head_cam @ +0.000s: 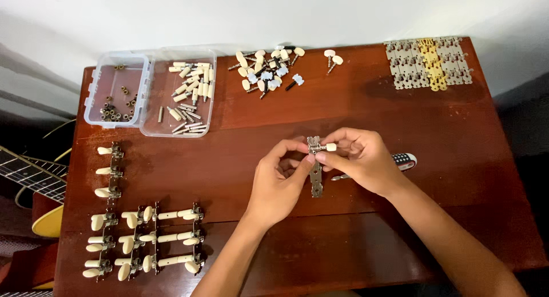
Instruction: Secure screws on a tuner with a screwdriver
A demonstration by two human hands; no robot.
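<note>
My left hand pinches a narrow metal tuner plate that stands upright over the middle of the brown table. My right hand holds a tuning peg with a cream knob against the top of that plate. Both hands meet at the plate's upper end. The lower end of the plate hangs free between them.
Several finished tuner sets with cream knobs lie at the front left. Two clear trays hold small bushings and pegs at the back left. Loose pegs and metal plates lie along the back. A screwdriver rests behind my right hand. A guitar is at left.
</note>
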